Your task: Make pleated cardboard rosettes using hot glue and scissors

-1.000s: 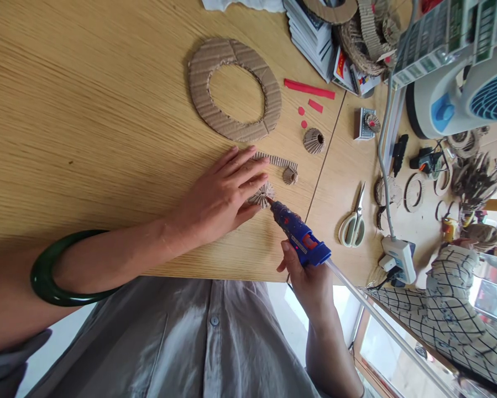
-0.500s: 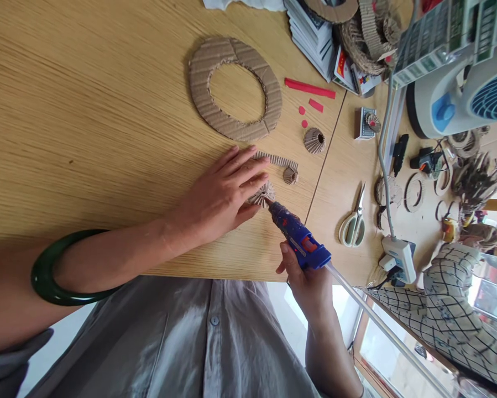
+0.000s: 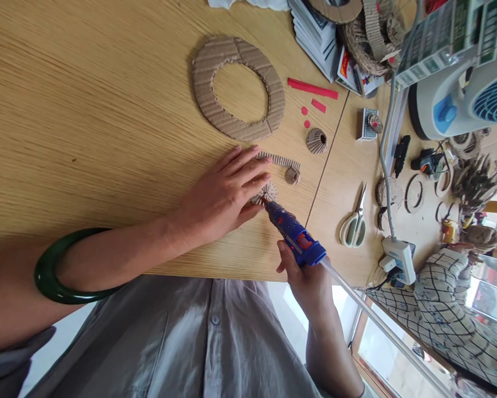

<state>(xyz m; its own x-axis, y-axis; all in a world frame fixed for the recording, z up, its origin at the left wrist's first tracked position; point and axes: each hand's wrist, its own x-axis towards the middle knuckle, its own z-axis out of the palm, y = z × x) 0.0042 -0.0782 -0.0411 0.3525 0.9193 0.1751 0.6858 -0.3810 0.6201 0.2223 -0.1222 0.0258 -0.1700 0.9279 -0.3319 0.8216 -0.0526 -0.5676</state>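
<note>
Left fingers braced about a pleated rosette; right fingers closed on a glue gun.

Left hand (image 3: 223, 202): laid palm down on the worktop (image 3: 107, 116), fingers extended, with the pleated rosette (image 3: 268, 190) held between thumb and index finger. Right hand (image 3: 310, 287): fingers wrapped round the grip of the blue glue gun (image 3: 292, 232), a clear glue stick (image 3: 370, 312) projecting from its rear. The nozzle meets the rosette's lower edge, apparently in contact, though the tip is too small to confirm.

Positions are read from the rosette, 12 o'clock being the top of the view. At 1 o'clock, a corrugated strip (image 3: 279, 160) runs out from the left fingertips; beyond it lie two red dots (image 3: 304, 110) and a red strip (image 3: 312, 88). At 2 o'clock, a small pleated cone (image 3: 292, 176) touches the corrugated strip, with a larger pleated cone (image 3: 315, 141) further out. Near 11 o'clock, a cardboard ring (image 3: 204, 83) lies flat. At 3 o'clock, scissors (image 3: 353, 228) rest with blades closed. At 4 o'clock, well apart, a checked sleeve (image 3: 433, 287) of another person is visible.
</note>
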